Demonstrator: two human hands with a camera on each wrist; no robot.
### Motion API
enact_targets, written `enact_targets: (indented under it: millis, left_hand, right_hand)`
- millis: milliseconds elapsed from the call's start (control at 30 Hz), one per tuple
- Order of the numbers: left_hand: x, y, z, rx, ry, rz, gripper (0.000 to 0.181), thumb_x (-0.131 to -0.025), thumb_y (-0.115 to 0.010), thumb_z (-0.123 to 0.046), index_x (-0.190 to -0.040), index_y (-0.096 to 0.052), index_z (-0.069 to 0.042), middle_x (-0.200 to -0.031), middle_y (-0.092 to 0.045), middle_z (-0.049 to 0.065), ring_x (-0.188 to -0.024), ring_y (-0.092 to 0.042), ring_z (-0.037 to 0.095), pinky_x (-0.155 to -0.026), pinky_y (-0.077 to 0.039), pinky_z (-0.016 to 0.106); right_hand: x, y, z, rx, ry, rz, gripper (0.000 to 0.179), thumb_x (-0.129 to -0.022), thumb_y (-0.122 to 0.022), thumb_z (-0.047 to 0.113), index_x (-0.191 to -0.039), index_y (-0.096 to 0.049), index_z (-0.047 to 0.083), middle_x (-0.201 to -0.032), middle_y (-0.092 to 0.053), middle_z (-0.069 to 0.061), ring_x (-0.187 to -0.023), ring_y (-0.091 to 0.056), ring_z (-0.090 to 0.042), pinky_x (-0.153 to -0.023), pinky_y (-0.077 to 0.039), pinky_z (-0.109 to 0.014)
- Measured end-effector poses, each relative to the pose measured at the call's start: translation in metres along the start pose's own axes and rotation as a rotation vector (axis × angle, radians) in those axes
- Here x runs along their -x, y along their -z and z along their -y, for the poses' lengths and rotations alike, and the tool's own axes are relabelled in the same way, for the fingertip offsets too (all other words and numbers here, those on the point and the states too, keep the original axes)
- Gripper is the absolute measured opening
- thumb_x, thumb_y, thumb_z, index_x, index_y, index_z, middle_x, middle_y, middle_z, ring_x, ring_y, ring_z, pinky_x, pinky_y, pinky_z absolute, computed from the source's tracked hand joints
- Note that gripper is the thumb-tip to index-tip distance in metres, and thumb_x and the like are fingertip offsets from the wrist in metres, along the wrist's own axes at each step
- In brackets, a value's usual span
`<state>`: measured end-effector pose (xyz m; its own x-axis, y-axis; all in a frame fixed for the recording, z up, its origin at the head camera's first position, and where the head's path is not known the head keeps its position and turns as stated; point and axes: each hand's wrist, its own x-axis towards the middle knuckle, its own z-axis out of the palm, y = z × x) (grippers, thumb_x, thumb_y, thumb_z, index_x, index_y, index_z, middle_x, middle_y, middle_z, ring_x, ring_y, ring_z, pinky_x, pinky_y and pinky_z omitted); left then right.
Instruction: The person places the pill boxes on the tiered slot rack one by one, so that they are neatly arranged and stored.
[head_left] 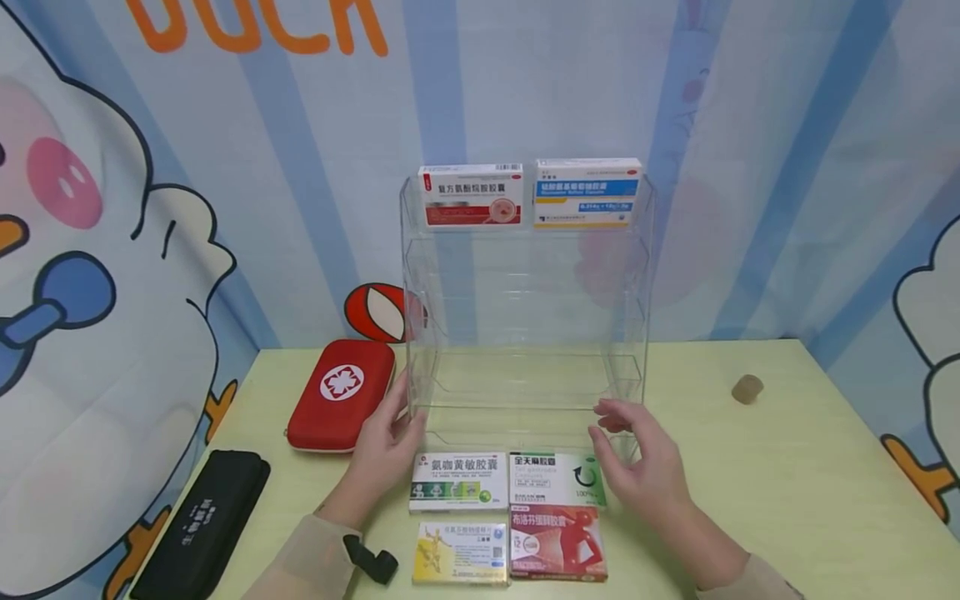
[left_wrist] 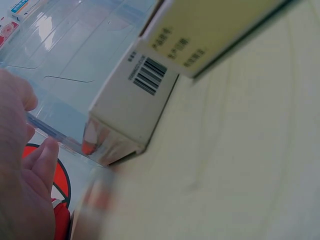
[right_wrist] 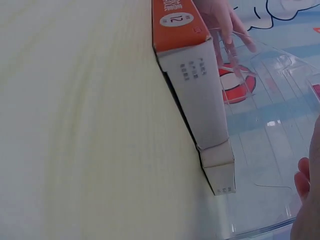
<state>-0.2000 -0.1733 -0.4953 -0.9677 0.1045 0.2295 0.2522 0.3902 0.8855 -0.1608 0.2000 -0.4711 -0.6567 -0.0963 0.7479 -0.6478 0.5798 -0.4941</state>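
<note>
Head: left hand (head_left: 384, 446), right hand (head_left: 643, 467) at rack (head_left: 517, 407) edges, well apart.

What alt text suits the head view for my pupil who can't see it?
A left hand and right hand at the lower sides of a clear rack, two medicine boxes in its top tier. Four more boxes lie on the table in front, a red case and black case at left.

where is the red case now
In the head view, the red case lies at left, beside the left hand and clear rack, beyond the black case.
</note>
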Motion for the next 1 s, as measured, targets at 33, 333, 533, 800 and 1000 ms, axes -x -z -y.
enact_targets:
  millis: [33,333,533,800,1000]
  left_hand:
    - [0.000,0.000,0.000,-0.001,0.004,0.000,0.086,-0.108,-0.068,-0.015,-0.174,-0.023,-0.046,-0.179,-0.039,-0.004,-0.166,-0.041,0.031,-0.122,-0.049,0.047]
    - [0.001,0.001,-0.001,-0.009,-0.004,-0.006,0.087,-0.108,-0.068,-0.013,-0.175,-0.023,-0.045,-0.179,-0.039,-0.006,-0.166,-0.041,0.030,-0.121,-0.049,0.046]
    - [-0.001,0.002,0.001,0.006,-0.025,0.006,0.087,-0.108,-0.067,-0.013,-0.173,-0.023,-0.049,-0.180,-0.037,-0.009,-0.165,-0.042,0.029,-0.121,-0.051,0.044]
    - [-0.003,0.000,0.002,0.020,-0.040,0.001,0.089,-0.107,-0.067,-0.009,-0.174,-0.023,-0.048,-0.180,-0.037,-0.006,-0.165,-0.042,0.031,-0.119,-0.051,0.043]
    - [-0.002,0.000,0.001,0.010,-0.037,0.001,0.089,-0.107,-0.068,-0.009,-0.174,-0.024,-0.048,-0.180,-0.038,-0.001,-0.165,-0.042,0.032,-0.119,-0.051,0.044]
  right_hand:
    - [0.002,0.000,-0.001,0.008,-0.007,0.013,0.044,-0.084,-0.084,-0.006,-0.126,-0.072,0.002,-0.113,-0.080,-0.007,-0.092,-0.074,-0.021,-0.096,-0.055,-0.006]
    - [0.021,-0.002,-0.002,0.074,0.049,0.097,0.025,-0.085,-0.085,0.000,-0.109,-0.076,0.006,-0.105,-0.080,-0.003,-0.095,-0.075,-0.019,-0.101,-0.055,-0.007]
    - [0.029,-0.002,-0.001,0.123,0.034,0.137,0.028,-0.083,-0.090,0.002,-0.107,-0.078,0.012,-0.105,-0.080,0.004,-0.095,-0.075,-0.014,-0.096,-0.057,-0.008]
    - [0.033,-0.001,-0.001,0.271,-0.083,0.261,0.028,-0.084,-0.097,0.019,-0.105,-0.080,0.018,-0.106,-0.080,0.008,-0.102,-0.077,-0.013,-0.091,-0.069,-0.041]
    - [0.037,0.000,0.002,0.292,-0.125,0.315,0.035,-0.079,-0.100,0.025,-0.108,-0.080,0.019,-0.109,-0.080,0.008,-0.106,-0.076,-0.015,-0.095,-0.069,-0.044]
